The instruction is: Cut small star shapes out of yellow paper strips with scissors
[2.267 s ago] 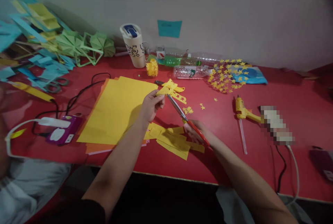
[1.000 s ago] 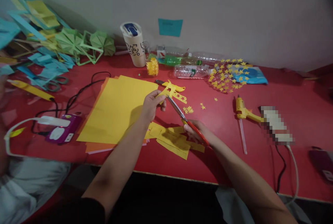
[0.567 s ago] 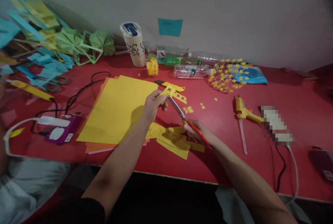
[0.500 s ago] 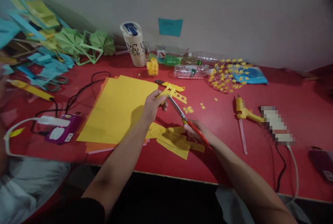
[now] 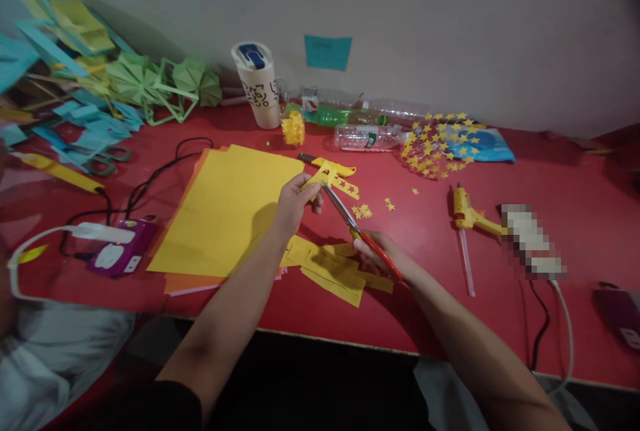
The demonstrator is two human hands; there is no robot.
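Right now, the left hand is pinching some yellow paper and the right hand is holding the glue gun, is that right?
Not quite: the right hand is holding red-handled scissors, not the glue gun, which lies on the red table. The head view shows this. The left hand is pinching some yellow paper, as you said.

Two scissors (image 5: pixel 366 239), perhaps four bottles (image 5: pixel 357 140).

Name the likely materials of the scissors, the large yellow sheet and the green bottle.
Scissors: blades look like polished steel, silvery and shiny; red handles, probably smooth plastic, judging by their solid colour.
Large yellow sheet: matte paper or thin card, flat without shine; which is unclear.
Green bottle: likely glossy plastic, tinted and see-through.
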